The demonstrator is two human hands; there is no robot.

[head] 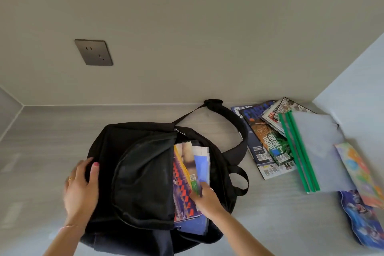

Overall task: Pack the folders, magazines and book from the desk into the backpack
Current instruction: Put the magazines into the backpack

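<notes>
A black backpack [143,176] lies on the grey desk with its main pocket open. A colourful magazine [184,172] and a blue folder [201,164] stick halfway into that opening. My right hand [207,199] grips the magazine's lower edge, fingers partly hidden behind it. My left hand [82,187] holds the backpack's left side, thumb on top. Right of the bag, several magazines [268,141] lie fanned out. Clear folders with green spines [311,151] lie across them.
A colourful book [361,174] and a blue illustrated booklet [361,220] lie at the far right near the desk edge. The backpack strap [234,122] loops toward the magazines. A wall socket [94,52] sits on the back wall. A side wall closes the right.
</notes>
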